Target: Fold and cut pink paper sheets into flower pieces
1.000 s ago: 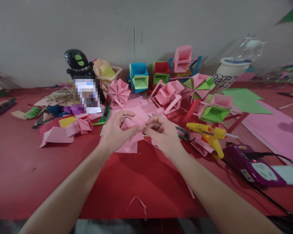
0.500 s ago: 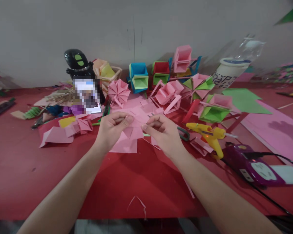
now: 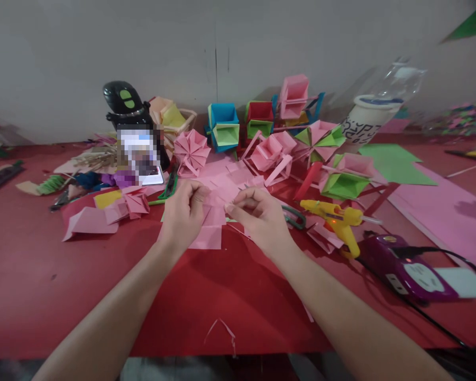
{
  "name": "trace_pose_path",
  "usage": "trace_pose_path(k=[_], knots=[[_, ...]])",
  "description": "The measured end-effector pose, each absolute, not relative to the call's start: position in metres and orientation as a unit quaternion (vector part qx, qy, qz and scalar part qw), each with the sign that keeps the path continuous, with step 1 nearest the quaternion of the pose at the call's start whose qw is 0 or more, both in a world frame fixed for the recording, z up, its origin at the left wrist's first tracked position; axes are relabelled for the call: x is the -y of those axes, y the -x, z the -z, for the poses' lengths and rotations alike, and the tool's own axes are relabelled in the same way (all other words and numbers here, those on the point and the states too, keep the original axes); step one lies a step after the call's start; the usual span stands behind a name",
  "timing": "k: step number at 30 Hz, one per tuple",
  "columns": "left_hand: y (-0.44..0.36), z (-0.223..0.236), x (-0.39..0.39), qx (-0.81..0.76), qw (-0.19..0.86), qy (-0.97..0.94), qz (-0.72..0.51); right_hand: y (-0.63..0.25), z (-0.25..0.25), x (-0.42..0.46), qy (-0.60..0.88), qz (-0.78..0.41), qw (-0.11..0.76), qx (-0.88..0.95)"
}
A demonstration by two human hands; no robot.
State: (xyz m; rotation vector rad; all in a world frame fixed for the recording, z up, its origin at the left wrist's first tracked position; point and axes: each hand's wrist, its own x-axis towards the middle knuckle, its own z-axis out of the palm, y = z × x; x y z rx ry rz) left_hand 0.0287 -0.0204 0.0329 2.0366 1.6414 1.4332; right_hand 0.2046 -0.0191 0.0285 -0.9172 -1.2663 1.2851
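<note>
Over the middle of the table, my left hand (image 3: 185,211) has its thumb and fingers pinched on a thin piece of pink paper (image 3: 214,199). My right hand (image 3: 259,217) is closed in a pinch at the right side of this paper. Its outline blends with other pink sheets behind and below, so its exact shape is unclear. One flat pink sheet (image 3: 208,238) lies on the table under my hands. Just right of my right hand are the dark green handles of scissors (image 3: 295,218), partly hidden.
Folded pink, green and blue paper models (image 3: 223,127) stand along the wall. A phone (image 3: 143,159) leans against a black container on the left. To the right lie a yellow glue gun (image 3: 335,214), a purple power socket (image 3: 412,270) with cords, and green paper (image 3: 396,161).
My left hand has turned and drawn slightly left, with its fingers more upright. My right hand has moved very little. The view has shifted slightly.
</note>
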Motion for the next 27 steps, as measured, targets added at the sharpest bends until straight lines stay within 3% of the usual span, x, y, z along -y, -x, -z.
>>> trace_pose_path(k=[8, 14, 27], knots=[[-0.030, -0.028, 0.022, -0.548, 0.111, -0.709, -0.430, -0.204, -0.028, 0.017, 0.379, -0.597, 0.497, 0.503], [-0.040, -0.032, 0.026, -0.531, 0.143, -0.735, -0.397, -0.201, -0.028, 0.022, 0.435, -0.487, 0.470, 0.593], [-0.029, -0.032, 0.019, -0.565, 0.120, -0.727, -0.372, -0.214, -0.028, 0.016, 0.421, -0.476, 0.382, 0.671]])
